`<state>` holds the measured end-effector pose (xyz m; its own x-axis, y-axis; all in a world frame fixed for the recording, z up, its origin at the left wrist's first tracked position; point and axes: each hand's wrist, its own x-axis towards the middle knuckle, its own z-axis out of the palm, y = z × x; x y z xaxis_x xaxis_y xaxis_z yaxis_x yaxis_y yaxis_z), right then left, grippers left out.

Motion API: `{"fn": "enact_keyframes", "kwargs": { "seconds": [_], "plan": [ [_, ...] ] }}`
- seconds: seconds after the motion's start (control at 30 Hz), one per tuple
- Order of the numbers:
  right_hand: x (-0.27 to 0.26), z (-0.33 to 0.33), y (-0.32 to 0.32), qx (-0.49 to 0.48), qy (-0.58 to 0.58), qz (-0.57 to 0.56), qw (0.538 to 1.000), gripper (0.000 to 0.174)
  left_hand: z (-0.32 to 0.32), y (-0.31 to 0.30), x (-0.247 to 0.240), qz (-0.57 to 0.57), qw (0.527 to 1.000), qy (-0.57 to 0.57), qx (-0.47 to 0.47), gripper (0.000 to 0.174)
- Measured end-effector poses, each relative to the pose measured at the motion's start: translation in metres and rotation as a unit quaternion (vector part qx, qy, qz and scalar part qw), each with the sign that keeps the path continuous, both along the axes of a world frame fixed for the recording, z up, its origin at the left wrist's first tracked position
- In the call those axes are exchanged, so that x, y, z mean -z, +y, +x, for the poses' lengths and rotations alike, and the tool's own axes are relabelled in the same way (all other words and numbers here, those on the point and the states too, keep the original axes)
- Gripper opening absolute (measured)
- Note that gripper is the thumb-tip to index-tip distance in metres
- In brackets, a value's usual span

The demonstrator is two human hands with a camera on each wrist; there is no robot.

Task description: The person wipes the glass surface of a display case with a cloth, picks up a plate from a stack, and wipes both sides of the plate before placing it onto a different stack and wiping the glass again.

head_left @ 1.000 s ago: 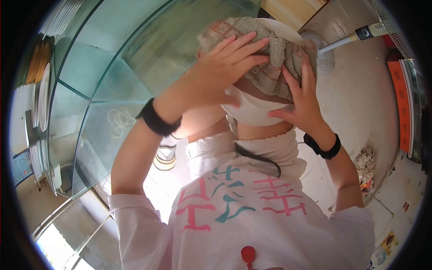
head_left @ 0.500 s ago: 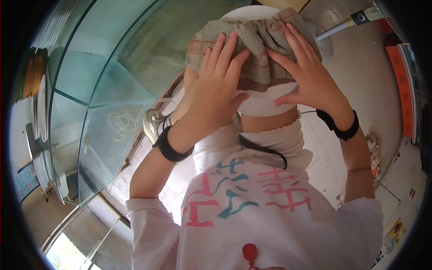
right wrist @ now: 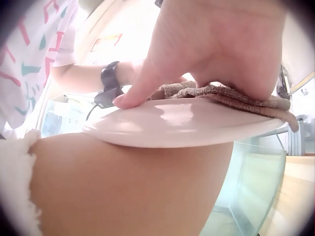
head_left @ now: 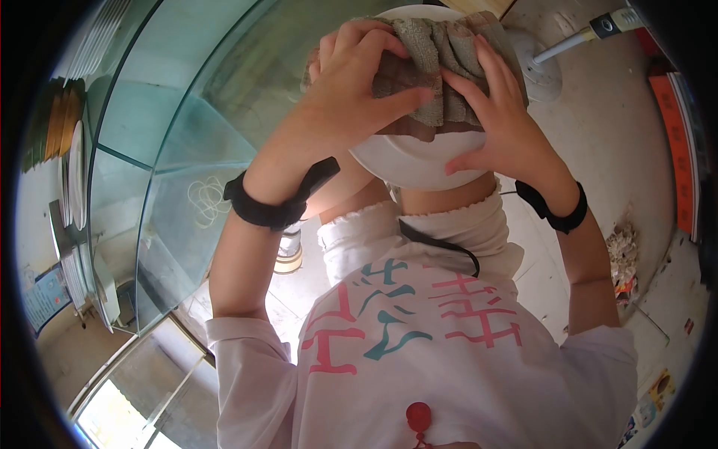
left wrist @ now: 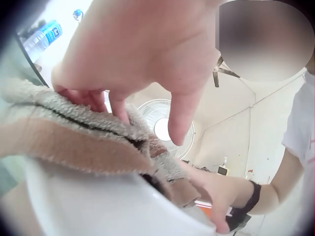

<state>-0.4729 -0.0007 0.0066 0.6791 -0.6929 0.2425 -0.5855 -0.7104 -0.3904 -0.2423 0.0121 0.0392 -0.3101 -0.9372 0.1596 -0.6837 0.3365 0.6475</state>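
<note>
A grey-brown checked towel (head_left: 426, 56) lies bunched over a white plate (head_left: 419, 166), which rests on the person's bare thigh (right wrist: 133, 172). My left hand (head_left: 336, 105) is over the towel's left part. Its bent fingers dig into a fold, and the thumb sticks out apart from them in the left wrist view. On the other side, my right hand (head_left: 508, 123) presses the towel's right part with fairly straight fingers. Its thumb (right wrist: 132, 99) lies at the plate's near rim. The right fingertips are partly hidden in the right wrist view.
A curved glass case (head_left: 187, 142) stands on the left, with stacked plates (head_left: 75, 176) beyond it. At upper right is a fan's pole (head_left: 568, 46) on a round base. An orange-red panel (head_left: 669, 127) stands at the far right.
The left fingers lay straighter on the towel and are now bent into it, with the thumb swung out. The towel has been bunched on the plate; the right hand stays on its right side.
</note>
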Motion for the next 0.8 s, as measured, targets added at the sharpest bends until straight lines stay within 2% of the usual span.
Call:
{"fn": "enact_keyframes", "kwargs": {
  "seconds": [0.03,0.1,0.2,0.33,0.4,0.43,0.5,0.53,0.67,0.8],
  "plan": [
    [0.002,-0.001,0.003,0.01,-0.016,-0.007,1.0,0.099,0.0,-0.002,0.002,0.0,1.0,0.001,0.002,0.048],
    [0.005,-0.002,0.012,0.024,-0.029,-0.014,0.999,0.097,0.0,-0.004,0.007,-0.077,0.996,-0.036,0.02,0.048],
    [0.009,-0.004,0.027,0.047,-0.04,-0.015,0.998,0.097,0.0,-0.006,0.012,-0.116,0.992,-0.044,0.036,0.049],
    [0.015,-0.006,0.048,0.093,-0.052,0.006,0.994,0.088,0.004,-0.007,0.022,-0.148,0.988,-0.02,0.038,0.051],
    [0.016,-0.004,0.055,0.109,-0.049,0.002,0.993,0.084,0.005,0.002,0.023,-0.137,0.988,-0.063,0.044,0.062],
    [0.016,-0.003,0.058,0.113,-0.039,-0.004,0.993,0.081,0.004,0.01,0.025,-0.139,0.987,-0.061,0.046,0.062],
    [0.014,-0.004,0.055,0.119,-0.029,-0.012,0.992,0.079,-0.001,0.03,0.027,-0.145,0.969,-0.2,0.01,0.082],
    [0.01,-0.006,0.048,0.105,-0.009,-0.022,0.994,0.077,0.0,0.035,0.027,-0.111,0.973,-0.2,0.023,0.093],
    [0.005,-0.008,0.017,0.053,-0.011,-0.057,0.997,0.066,-0.006,0.055,0.026,-0.115,0.974,-0.194,-0.001,0.095],
    [0.002,-0.011,-0.017,0.007,-0.002,-0.074,0.997,0.055,-0.017,0.073,0.023,-0.059,0.984,-0.165,0.013,0.103]
  ]
}}
